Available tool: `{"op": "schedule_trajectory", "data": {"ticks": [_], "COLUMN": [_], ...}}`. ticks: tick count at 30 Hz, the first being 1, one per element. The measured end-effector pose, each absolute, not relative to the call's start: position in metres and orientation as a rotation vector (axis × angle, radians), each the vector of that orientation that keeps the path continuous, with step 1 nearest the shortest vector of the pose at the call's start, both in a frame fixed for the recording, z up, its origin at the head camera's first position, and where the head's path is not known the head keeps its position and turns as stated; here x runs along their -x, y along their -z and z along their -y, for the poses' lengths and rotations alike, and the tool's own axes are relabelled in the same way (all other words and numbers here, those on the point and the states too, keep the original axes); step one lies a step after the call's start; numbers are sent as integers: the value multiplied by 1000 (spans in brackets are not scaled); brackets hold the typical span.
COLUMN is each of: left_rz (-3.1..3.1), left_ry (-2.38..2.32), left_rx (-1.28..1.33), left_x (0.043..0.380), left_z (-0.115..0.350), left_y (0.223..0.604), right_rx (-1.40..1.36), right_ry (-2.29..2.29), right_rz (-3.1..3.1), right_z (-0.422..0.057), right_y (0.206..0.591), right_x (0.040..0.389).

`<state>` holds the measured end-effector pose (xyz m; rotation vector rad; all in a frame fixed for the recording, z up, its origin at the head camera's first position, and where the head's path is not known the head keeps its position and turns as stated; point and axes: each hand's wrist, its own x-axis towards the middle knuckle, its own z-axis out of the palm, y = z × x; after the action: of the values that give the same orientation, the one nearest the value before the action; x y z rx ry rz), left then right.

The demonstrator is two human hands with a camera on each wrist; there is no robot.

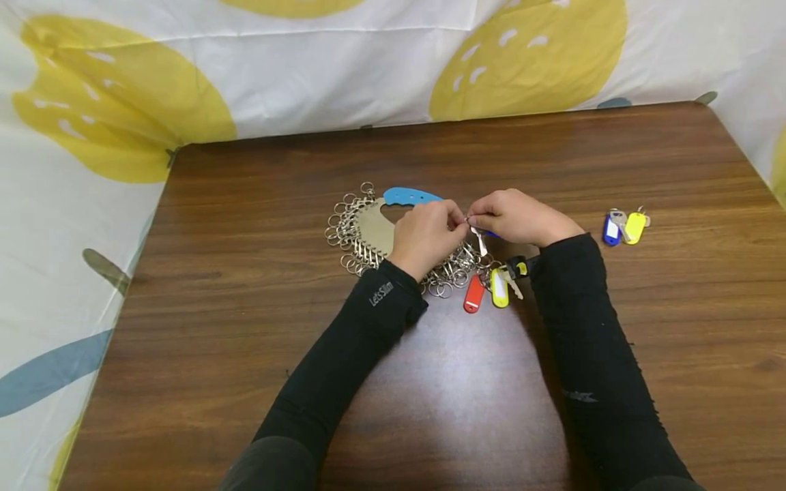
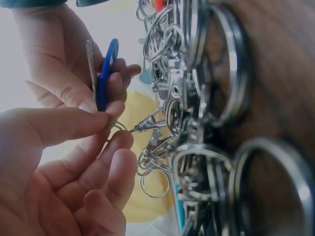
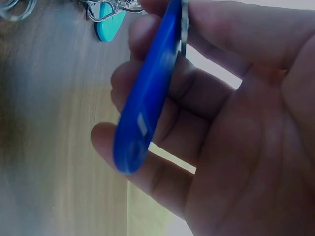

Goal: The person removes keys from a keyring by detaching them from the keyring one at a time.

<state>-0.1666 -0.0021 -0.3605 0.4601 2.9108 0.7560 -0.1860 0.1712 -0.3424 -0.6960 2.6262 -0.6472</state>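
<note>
A metal key holder plate (image 1: 374, 230) with a blue handle (image 1: 408, 196) lies on the table, its curved edge lined with many clips and split rings. My left hand (image 1: 430, 235), over the plate, pinches a small split ring (image 2: 117, 124) between thumb and forefinger. That ring meets the tip of a snap clip (image 2: 147, 124) on the holder. My right hand (image 1: 512, 215), close against the left, pinches a blue key tag (image 3: 147, 93) and a silver key (image 1: 479, 241) near the ring. Its fingertips partly hide where these join the ring.
A red tag (image 1: 474, 294) and a yellow tag (image 1: 500, 288) with a key (image 1: 512, 283) lie at the holder's lower right edge. Farther right on the table (image 1: 184, 354) are another blue tag (image 1: 611, 230) and yellow tag (image 1: 635, 228) with keys. A patterned cloth (image 1: 344, 75) hangs behind.
</note>
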Motion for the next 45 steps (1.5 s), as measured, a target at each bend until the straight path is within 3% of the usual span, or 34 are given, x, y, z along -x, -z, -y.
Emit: {"op": "schedule_trajectory", "data": {"ticks": [45], "left_rz": [-2960], "left_ry": [-597], "left_rx": [-578], "left_x": [166], "left_z": [1], "left_y": [361], "right_rx": [668], "right_ry": [669], "right_rz": [-2591], "right_z": [-171], "right_y": [345], "right_x": [187]}}
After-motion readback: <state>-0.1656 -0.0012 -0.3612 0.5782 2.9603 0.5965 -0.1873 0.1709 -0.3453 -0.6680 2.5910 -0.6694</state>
